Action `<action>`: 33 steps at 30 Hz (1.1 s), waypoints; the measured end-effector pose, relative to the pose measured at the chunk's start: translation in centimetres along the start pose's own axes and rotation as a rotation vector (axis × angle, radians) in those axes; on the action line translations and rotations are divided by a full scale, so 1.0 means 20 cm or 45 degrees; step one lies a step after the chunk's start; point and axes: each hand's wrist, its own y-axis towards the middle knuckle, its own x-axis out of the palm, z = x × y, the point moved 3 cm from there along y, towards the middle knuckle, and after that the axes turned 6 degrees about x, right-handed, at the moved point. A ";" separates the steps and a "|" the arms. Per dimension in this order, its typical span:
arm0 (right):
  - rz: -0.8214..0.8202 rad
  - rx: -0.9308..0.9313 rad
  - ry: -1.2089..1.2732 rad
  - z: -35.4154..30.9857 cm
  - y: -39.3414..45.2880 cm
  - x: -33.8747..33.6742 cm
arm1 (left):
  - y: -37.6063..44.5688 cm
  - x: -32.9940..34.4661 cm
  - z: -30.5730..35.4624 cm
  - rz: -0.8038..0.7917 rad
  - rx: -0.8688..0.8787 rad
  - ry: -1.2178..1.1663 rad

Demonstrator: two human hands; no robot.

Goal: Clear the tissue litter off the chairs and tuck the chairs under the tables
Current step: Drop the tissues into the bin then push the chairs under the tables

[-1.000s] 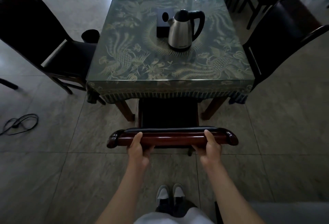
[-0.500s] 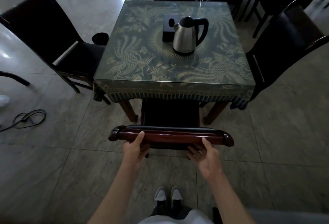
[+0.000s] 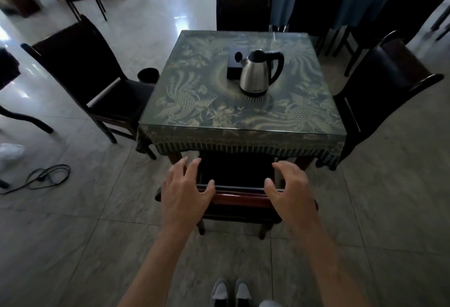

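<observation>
The near dark wooden chair with the glossy reddish top rail point(image 3: 239, 197) sits tucked under the square glass-topped table with the gold-patterned cloth point(image 3: 243, 116). The left hand point(image 3: 186, 193) and right hand point(image 3: 291, 189) hover over its rail, fingers spread, grasping nothing. The left dark padded chair point(image 3: 97, 75) and right one point(image 3: 379, 87) stand out from the table, so they likely remain. No tissue shows on any seat.
</observation>
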 end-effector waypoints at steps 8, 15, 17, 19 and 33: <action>-0.023 -0.096 -0.031 -0.17 0.09 -0.11 | 0.08 -0.18 0.09 0.084 0.105 0.002; -0.087 -0.163 0.029 -0.24 0.09 -0.02 | 0.02 -0.20 0.02 0.078 0.019 -0.076; -0.136 -0.210 0.026 -0.29 0.08 0.05 | -0.01 -0.22 -0.03 0.090 -0.026 -0.093; -0.187 -0.252 0.031 -0.37 0.08 0.12 | -0.05 -0.24 -0.10 0.118 -0.076 -0.104; -0.545 -0.505 0.036 -1.28 0.20 1.08 | 0.03 -0.63 -1.19 0.269 -0.485 -0.041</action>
